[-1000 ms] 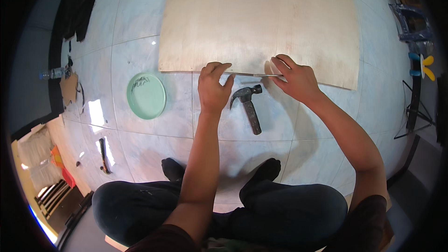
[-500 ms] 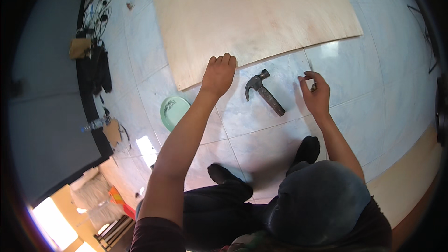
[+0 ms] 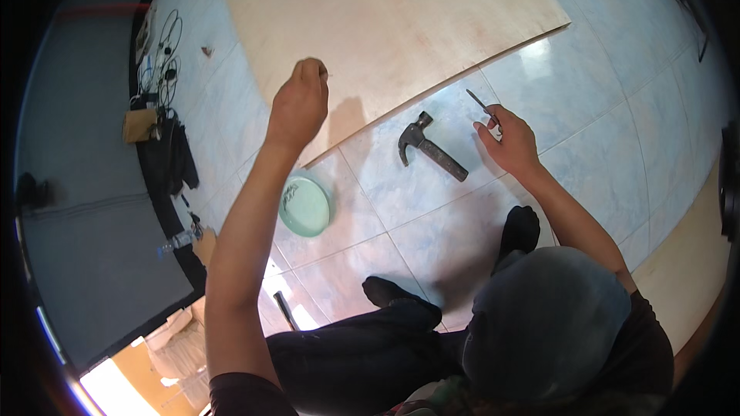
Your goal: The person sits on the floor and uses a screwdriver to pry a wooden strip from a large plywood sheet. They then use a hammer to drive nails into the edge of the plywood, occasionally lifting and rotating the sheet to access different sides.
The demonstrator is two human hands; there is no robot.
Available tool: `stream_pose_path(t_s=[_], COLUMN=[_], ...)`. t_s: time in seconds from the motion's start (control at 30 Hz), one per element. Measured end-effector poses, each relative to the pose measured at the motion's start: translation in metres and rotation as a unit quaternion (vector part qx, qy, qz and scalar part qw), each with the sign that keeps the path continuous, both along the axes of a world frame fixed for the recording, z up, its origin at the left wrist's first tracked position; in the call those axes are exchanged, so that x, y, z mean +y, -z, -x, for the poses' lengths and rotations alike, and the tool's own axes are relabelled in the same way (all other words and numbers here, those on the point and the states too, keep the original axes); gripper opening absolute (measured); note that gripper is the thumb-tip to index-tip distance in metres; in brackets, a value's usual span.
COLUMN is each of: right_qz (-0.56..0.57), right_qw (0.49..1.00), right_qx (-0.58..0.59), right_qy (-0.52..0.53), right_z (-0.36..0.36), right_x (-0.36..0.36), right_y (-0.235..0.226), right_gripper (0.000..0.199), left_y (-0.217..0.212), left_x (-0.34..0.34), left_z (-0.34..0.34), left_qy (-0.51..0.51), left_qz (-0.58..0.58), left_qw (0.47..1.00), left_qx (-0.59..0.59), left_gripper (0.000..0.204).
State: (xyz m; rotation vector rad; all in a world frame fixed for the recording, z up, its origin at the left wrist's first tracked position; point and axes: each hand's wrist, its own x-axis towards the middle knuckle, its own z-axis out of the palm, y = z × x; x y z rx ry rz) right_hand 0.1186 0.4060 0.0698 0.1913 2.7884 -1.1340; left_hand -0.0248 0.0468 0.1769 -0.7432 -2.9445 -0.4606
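My left hand (image 3: 299, 104) is raised over the near left part of a large plywood sheet (image 3: 401, 31). Its fingers are pinched together, and whatever they hold is too small to name. In my right hand (image 3: 510, 142) is a slim, dark metal tool (image 3: 484, 104) with a thin tip pointing away from me; the fingers hide the rest. Between my hands a claw hammer (image 3: 435, 152) lies on the tiles, its head toward the sheet. Close to the sheet's near left corner stands a pale green bowl (image 3: 312, 212) with several small dark nails in it.
My feet in dark socks (image 3: 520, 229) are on the tiled floor near the hammer. Cables (image 3: 166, 54), a small cardboard box (image 3: 139, 126) and a plastic bottle (image 3: 177, 243) lie along the left side. A dark handle (image 3: 285, 310) shows beside my left leg.
My left hand has lifted from the sheet's near edge and moved left and farther over it. My right hand has turned, bringing the slim tool into clearer sight. The whole view has shifted.
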Motion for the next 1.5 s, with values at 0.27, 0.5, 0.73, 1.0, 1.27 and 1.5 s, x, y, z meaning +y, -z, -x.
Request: stream_pose_path(t_s=[0.27, 0.5, 0.73, 1.0, 1.27, 1.5], right_qz=[-0.092, -0.131, -0.165, 0.018, -0.006, -0.017], right_qw=[0.989, 0.977, 0.962, 0.973, 0.971, 0.972], right_qx=[0.114, 0.154, 0.21, 0.126, 0.076, 0.029], right_qy=[-0.018, -0.061, -0.057, -0.192, -0.226, -0.234], right_z=[0.03, 0.03, 0.019, -0.02, -0.015, -0.012], right_x=[-0.021, 0.002, 0.003, -0.065, -0.085, -0.091], right_y=[0.049, 0.07, 0.07, 0.053, 0.055, 0.058], right_gripper=[0.023, 0.017, 0.032, 0.054, 0.046, 0.041], left_y=[0.102, 0.148, 0.158, 0.174, 0.176, 0.181], left_x=[-0.011, 0.011, 0.032, 0.028, 0.033, 0.033], left_z=[-0.053, -0.082, -0.087, -0.09, -0.088, -0.09], left_qy=[-0.155, -0.202, -0.199, -0.198, -0.205, -0.195], left_qz=[-0.154, -0.218, -0.248, -0.241, -0.237, -0.226], left_qw=[0.966, 0.954, 0.948, 0.949, 0.948, 0.952], left_qx=[-0.139, -0.035, 0.0, 0.042, 0.051, 0.07], left_gripper=[0.009, 0.011, 0.01, 0.009, 0.009, 0.011])
